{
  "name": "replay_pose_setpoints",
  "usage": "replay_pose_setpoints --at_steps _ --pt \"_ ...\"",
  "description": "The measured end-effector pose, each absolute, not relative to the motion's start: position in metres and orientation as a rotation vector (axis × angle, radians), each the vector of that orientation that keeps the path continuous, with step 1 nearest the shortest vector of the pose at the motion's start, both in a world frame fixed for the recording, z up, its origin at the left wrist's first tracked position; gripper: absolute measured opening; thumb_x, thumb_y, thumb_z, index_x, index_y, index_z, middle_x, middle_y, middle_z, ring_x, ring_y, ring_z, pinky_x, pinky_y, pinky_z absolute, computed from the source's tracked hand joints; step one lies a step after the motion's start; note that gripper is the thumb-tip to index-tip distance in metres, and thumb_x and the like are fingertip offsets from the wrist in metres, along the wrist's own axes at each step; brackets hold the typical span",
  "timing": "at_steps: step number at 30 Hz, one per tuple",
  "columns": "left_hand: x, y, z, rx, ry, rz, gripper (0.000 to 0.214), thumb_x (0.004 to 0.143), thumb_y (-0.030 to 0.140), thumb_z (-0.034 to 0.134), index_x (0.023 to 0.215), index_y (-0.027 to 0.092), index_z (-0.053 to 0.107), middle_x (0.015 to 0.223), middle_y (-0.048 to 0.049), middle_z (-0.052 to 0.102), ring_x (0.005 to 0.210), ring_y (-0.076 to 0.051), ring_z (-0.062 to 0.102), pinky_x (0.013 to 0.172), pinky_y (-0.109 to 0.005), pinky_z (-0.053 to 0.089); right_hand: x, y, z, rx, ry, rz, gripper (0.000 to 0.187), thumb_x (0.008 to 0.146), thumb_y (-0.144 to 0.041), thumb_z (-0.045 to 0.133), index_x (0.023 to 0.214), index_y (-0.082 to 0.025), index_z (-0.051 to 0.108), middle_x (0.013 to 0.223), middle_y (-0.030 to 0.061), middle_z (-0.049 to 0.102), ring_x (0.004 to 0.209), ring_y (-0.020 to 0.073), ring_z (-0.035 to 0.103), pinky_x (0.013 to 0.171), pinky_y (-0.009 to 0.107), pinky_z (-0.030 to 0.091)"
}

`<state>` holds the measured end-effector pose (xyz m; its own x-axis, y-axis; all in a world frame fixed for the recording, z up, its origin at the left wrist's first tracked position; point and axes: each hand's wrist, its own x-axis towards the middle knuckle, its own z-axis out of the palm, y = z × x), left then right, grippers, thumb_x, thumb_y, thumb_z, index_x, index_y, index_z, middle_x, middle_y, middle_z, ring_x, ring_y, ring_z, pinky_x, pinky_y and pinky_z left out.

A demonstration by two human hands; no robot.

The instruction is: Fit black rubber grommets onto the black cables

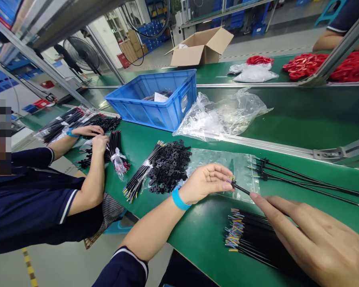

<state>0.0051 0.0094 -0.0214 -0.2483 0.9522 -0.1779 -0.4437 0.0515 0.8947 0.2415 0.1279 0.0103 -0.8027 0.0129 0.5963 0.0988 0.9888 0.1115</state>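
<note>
My left hand (206, 182), with a blue wristband, pinches the end of a black cable around a small black plastic piece (233, 183). Bare wire tips show at its fingertips. My right hand (314, 233) grips the same black cable (242, 189) a little further back; its thumb is hidden. Below lies a bundle of black cables (257, 235) with yellow, blue and other coloured wire ends, partly under my right hand. Several cables (302, 180) with black pieces near their ends lie to the right. Left of my left hand is a heap of black plastic pieces (170, 163).
A tied cable bundle (145, 171) lies beside the heap. A blue crate (155, 107), clear plastic bags (224, 115) and a metal rail (275, 145) stand behind. On the left, a co-worker's hands (97, 137) handle black parts. Red rings (305, 65) and a cardboard box (188, 56) sit farther back.
</note>
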Motion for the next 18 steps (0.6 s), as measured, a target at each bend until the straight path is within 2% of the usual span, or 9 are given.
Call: replay_pose_setpoints --at_steps 2,5,10,14,18 --pt "0.009 0.008 -0.022 0.714 1.163 1.473 0.044 0.064 0.035 0.099 0.094 0.013 0.078 0.088 -0.0064 0.077 0.077 -0.013 0.075 0.08 -0.025 0.061 0.242 0.125 0.01 -0.091 -2.484 -0.149 0.059 0.099 -0.009 0.058 0.156 -0.023 0.05 0.107 0.0034 0.08 0.08 0.0192 0.073 0.081 0.034 0.052" --pt "0.014 0.006 -0.022 0.89 1.296 1.468 0.036 0.069 0.036 0.095 0.094 0.013 0.081 0.092 -0.0092 0.08 0.081 -0.016 0.076 0.083 -0.028 0.062 0.236 0.122 0.011 -0.129 -2.456 -0.09 0.048 0.099 -0.011 0.061 0.145 -0.024 0.058 0.104 0.0034 0.08 0.078 0.0183 0.072 0.08 0.034 0.053" --pt "0.016 0.004 -0.017 1.207 1.446 1.483 0.024 0.079 0.036 0.089 0.094 0.018 0.085 0.093 -0.0093 0.082 0.087 -0.02 0.078 0.085 -0.03 0.063 0.222 0.122 0.013 -0.175 -2.429 0.053 0.013 0.103 -0.019 0.062 0.115 -0.02 0.067 0.093 0.0005 0.077 0.075 0.0122 0.073 0.072 0.026 0.052" --pt "0.016 0.003 -0.014 1.366 1.442 1.506 0.02 0.083 0.036 0.087 0.095 0.02 0.085 0.091 -0.0083 0.082 0.084 -0.018 0.078 0.08 -0.027 0.062 0.22 0.123 0.012 -0.185 -2.44 0.363 0.011 0.107 -0.025 0.055 0.11 -0.022 0.065 0.09 -0.0005 0.075 0.076 0.0096 0.073 0.072 0.021 0.054" --pt "0.018 0.003 -0.014 1.426 1.445 1.505 0.023 0.085 0.04 0.086 0.095 0.02 0.085 0.092 -0.0088 0.083 0.086 -0.02 0.079 0.082 -0.028 0.063 0.218 0.122 0.012 -0.236 -2.412 0.598 0.011 0.105 -0.026 0.057 0.105 -0.024 0.068 0.085 -0.0002 0.074 0.069 0.0108 0.072 0.062 0.019 0.055"
